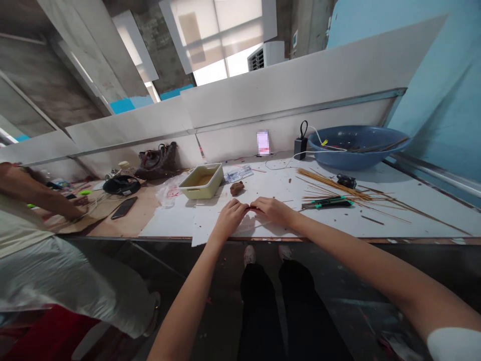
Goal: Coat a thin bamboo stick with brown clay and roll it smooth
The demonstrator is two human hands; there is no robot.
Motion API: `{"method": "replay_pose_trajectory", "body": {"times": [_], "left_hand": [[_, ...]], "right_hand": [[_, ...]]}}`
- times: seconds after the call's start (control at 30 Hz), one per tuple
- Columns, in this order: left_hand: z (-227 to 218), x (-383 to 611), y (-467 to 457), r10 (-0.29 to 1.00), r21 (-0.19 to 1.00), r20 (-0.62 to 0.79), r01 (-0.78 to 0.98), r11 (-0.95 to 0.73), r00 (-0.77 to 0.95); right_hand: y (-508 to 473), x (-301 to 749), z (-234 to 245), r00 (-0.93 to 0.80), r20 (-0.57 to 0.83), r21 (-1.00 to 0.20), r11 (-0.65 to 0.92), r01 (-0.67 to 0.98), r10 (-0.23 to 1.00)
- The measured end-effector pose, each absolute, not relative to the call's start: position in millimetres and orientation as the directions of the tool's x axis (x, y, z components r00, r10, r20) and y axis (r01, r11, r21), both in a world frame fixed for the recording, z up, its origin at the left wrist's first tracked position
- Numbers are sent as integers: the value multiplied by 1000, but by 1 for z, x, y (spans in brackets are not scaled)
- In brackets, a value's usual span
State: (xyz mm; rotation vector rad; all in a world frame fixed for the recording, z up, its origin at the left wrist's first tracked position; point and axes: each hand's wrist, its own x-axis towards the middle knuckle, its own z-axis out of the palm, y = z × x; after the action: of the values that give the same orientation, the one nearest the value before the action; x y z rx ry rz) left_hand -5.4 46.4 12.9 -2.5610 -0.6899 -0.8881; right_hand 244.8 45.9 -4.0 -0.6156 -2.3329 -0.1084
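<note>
We've got a tiny reddish stick [252,207] pinched between our hands, just above a white paper sheet [205,226] near the front edge of the tabletop [409,220]. The left hand [230,219] and right hand [273,210] both have the grip closed on it, and it's too small to make out much more. From the hands, there's a brown lump [237,188] at 12 o'clock, with a phone [263,143] standing farther out. A yellow tray [201,180] sits at 11, a utility knife [326,203] at 3, thin bamboo sticks [334,183] at 2 to 3, and a blue basin [356,148] at 2. Way over at 9, a co-worker's hand [77,203] rests on brown paper [99,213].
</note>
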Motion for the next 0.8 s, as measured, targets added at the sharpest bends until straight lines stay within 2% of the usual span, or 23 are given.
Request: {"method": "replay_pose_trajectory", "body": {"times": [0.4, 0.67, 0.8], "left_hand": [[16, -3, 46, 310, -101, 676, 501, -860, 668], [14, -3, 47, 345, -124, 665, 553, -824, 663], [15, -4, 47, 363, -99, 672, 563, -820, 646]], "right_hand": [[48, 247, -7, -643, 661, -77, 887, 455, 387], [51, 247, -8, -636, 653, -80, 873, 482, 411], [52, 245, -6, -623, 661, -102, 873, 478, 418]]}}
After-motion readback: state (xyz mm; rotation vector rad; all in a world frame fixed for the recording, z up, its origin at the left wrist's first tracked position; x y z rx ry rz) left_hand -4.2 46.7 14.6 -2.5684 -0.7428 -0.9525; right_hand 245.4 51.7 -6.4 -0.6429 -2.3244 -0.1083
